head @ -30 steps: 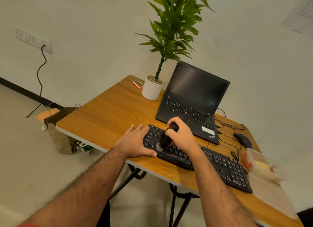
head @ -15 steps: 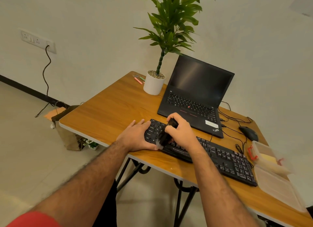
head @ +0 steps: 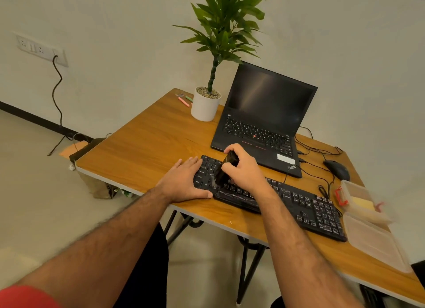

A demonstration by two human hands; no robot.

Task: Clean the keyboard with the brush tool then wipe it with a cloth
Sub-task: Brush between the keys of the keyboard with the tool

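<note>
The keyboard [head: 287,202], a black full-size one with a brand name printed on its front lip, lies slantwise along the near edge of the wooden counter [head: 142,151], its left end under both hands. The left hand [head: 184,181] rests flat with straight fingers, palm on the counter and fingertips over the keyboard's left edge, thumb stretched along its front. The right hand [head: 245,170] curls around a black brush tool [head: 224,172], which stands tilted with its lower end on the keys near the left part of the board. Behind the keyboard sits an open black laptop [head: 264,124] with a dark screen, and to its left a white pot [head: 205,106] with a green plant, with a pink and a green marker [head: 185,100] just beside it. A black mouse [head: 337,170] with its cable lies to the right of the laptop. At the keyboard's right end is an open clear plastic box [head: 368,220] with a red latch.
</note>
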